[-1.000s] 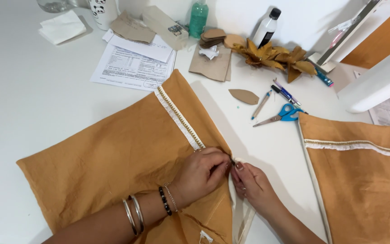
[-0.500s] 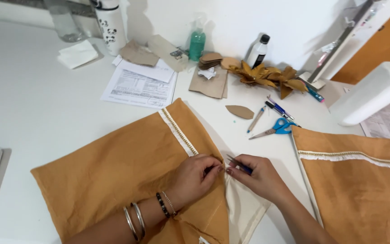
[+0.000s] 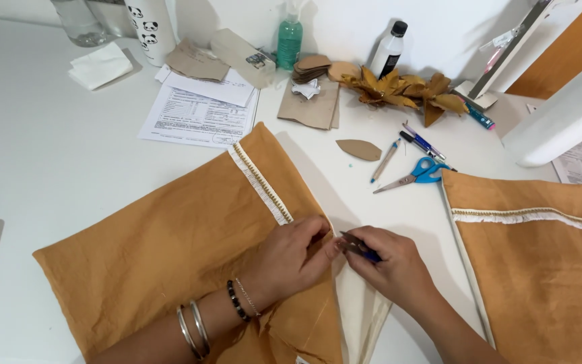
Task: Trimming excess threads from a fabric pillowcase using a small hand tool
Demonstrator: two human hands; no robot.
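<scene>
Lay spread on the white table (image 3: 48, 148): mustard cloth (image 3: 170, 256), its trimmed edge (image 3: 262, 183) running up and away, its near corner folded over at the cream lining (image 3: 358, 317). Open tabletop to the left; to the right, a narrow strip before a second cloth (image 3: 540, 269), scissors (image 3: 415, 175) and pens (image 3: 420, 141) beyond. Left hand (image 3: 291, 259) pressed flat-curled, pinching the cloth's edge. Right hand (image 3: 392, 266) closed round a small dark tool (image 3: 357, 248), fingertips meeting the left's.

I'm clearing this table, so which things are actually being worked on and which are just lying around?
In use:
left hand
right hand
mustard fabric cover
small dark tool

Lying about:
blue scissors
pens
printed papers
green spray bottle
paper towel roll
</scene>
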